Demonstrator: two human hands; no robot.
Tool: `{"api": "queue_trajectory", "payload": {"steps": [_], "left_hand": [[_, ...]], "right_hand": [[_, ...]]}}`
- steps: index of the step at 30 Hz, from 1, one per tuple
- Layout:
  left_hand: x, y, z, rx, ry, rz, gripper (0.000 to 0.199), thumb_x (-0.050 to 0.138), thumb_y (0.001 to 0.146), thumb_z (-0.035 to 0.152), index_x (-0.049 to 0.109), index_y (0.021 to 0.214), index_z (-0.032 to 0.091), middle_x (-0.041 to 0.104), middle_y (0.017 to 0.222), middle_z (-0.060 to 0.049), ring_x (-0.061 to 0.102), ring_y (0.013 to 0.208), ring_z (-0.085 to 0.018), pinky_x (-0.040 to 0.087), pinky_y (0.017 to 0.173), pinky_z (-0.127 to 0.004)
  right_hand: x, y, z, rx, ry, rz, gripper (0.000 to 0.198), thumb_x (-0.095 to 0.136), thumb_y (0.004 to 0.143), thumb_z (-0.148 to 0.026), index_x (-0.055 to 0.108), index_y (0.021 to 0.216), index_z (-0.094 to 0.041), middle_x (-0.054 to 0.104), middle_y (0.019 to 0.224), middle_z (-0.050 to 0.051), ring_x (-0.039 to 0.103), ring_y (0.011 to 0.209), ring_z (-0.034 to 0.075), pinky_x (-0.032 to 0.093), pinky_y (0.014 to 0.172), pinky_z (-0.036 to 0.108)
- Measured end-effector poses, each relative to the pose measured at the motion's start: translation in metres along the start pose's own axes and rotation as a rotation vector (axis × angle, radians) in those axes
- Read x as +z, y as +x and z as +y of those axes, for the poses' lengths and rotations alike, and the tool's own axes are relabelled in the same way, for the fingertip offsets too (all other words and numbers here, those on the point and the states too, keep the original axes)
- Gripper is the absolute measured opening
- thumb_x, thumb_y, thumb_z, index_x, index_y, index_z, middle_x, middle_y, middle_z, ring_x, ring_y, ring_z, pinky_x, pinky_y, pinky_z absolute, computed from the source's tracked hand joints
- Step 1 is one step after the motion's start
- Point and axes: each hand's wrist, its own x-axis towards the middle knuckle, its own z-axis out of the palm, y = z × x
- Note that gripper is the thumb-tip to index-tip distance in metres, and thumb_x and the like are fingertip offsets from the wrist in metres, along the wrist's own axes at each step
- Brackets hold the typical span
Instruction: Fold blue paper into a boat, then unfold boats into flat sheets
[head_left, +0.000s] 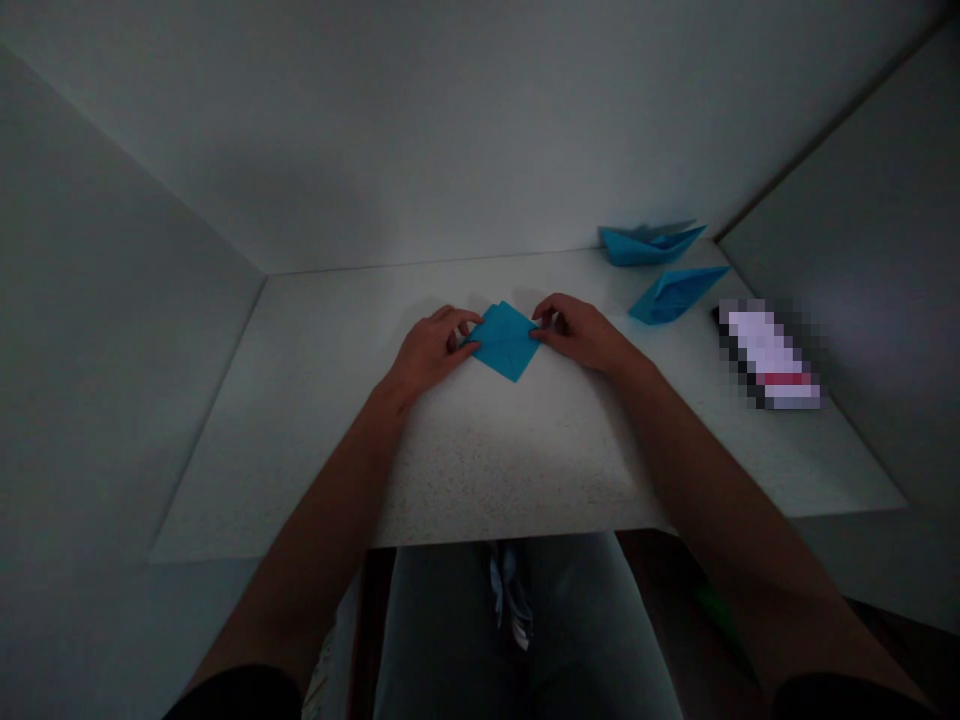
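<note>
A blue sheet of paper, folded into a diamond shape, is between my two hands over the white table. My left hand pinches its left corner between thumb and fingers. At the right corner, my right hand grips the paper in the same way, fingertips curled in. One point of the diamond faces me, and near the top the edges of more than one layer show.
Two folded blue paper boats, one at the back wall and one nearer, stand on the right. Beside them lies a pixelated phone-like object. Walls border the white table at the back and sides; its front edge is above my legs.
</note>
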Motion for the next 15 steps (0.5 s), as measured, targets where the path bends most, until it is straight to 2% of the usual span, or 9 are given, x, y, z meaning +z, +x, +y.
{"api": "queue_trajectory", "payload": {"steps": [3, 7, 11, 13, 15], "left_hand": [[0.0024, 0.0013, 0.0005, -0.011, 0.007, -0.024, 0.029, 0.074, 0.102, 0.031, 0.077, 0.131, 0.026, 0.080, 0.100, -0.003, 0.070, 0.074, -0.016, 0.059, 0.082, -0.032], [0.0031, 0.0023, 0.0008, -0.069, -0.004, -0.026, 0.030, 0.070, 0.105, 0.029, 0.075, 0.135, 0.025, 0.080, 0.092, -0.001, 0.071, 0.073, -0.016, 0.057, 0.079, -0.031], [0.0025, 0.0024, -0.0008, -0.092, 0.016, 0.006, 0.031, 0.071, 0.104, 0.030, 0.075, 0.135, 0.027, 0.078, 0.089, 0.000, 0.068, 0.071, -0.016, 0.056, 0.077, -0.030], [0.0032, 0.0021, -0.0028, -0.086, 0.039, 0.023, 0.035, 0.073, 0.103, 0.029, 0.074, 0.138, 0.027, 0.078, 0.094, -0.001, 0.067, 0.070, -0.015, 0.057, 0.079, -0.031], [0.0047, 0.0014, -0.0047, -0.053, 0.087, 0.037, 0.041, 0.073, 0.102, 0.028, 0.074, 0.143, 0.028, 0.078, 0.113, -0.006, 0.068, 0.075, -0.015, 0.059, 0.086, -0.035]], "right_hand": [[0.0000, 0.0005, -0.0006, -0.027, -0.023, 0.002, 0.024, 0.071, 0.102, -0.050, 0.074, 0.106, -0.026, 0.074, 0.103, 0.009, 0.066, 0.084, 0.025, 0.053, 0.080, 0.040], [0.0026, 0.0021, 0.0001, -0.035, -0.058, 0.024, 0.024, 0.068, 0.104, -0.047, 0.072, 0.098, -0.025, 0.071, 0.105, 0.010, 0.066, 0.084, 0.025, 0.054, 0.081, 0.041], [0.0077, 0.0038, 0.0010, 0.003, -0.087, 0.063, 0.018, 0.073, 0.100, -0.042, 0.071, 0.105, -0.025, 0.071, 0.110, 0.011, 0.067, 0.089, 0.026, 0.054, 0.084, 0.042], [0.0090, 0.0043, 0.0010, 0.012, -0.098, 0.076, 0.019, 0.075, 0.099, -0.040, 0.072, 0.108, -0.025, 0.071, 0.112, 0.011, 0.068, 0.092, 0.027, 0.054, 0.085, 0.042], [0.0091, 0.0045, 0.0007, 0.008, -0.109, 0.093, 0.020, 0.077, 0.098, -0.041, 0.073, 0.109, -0.025, 0.072, 0.113, 0.011, 0.068, 0.094, 0.027, 0.054, 0.086, 0.042]]}}
